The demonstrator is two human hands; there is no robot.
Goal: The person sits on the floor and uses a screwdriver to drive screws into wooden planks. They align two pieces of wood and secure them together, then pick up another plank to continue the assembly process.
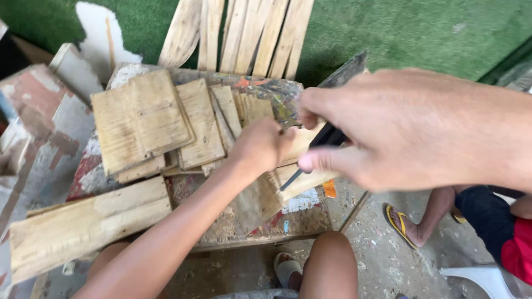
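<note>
Here we are, looking straight down at our hands over a paint-stained bench (288,221). Our left hand (260,145) is clenched around a thin wooden slat (257,202), which stands tilted on the bench, its lower end fanning out toward us. Our right hand (399,127) comes in big and close to the camera, fingers wrapped around the dark handle of a knife (327,138); the blade end pokes out below the hand and meets the slat just beside our left fist. A broad grey blade part shows above the right knuckles, though we cannot tell its full shape.

Behind the left hand lies a stack of flat plywood pieces (141,119), overlapping each other across the bench top, with narrower strips (227,108) just beside them. A long pale plank (83,227) rests at the left front edge of the bench. At the top, a row of slats (249,33) leans upright against the green turf (432,27).

Down below we see our own knee (330,260) and a sandalled foot (285,268) on the dusty floor. Off to the right, another person's foot (413,221) in a yellow-edged sandal rests on the ground, with dark and red shorts (499,227) just beyond. A white plastic edge (482,277) sits at the lower right corner.
</note>
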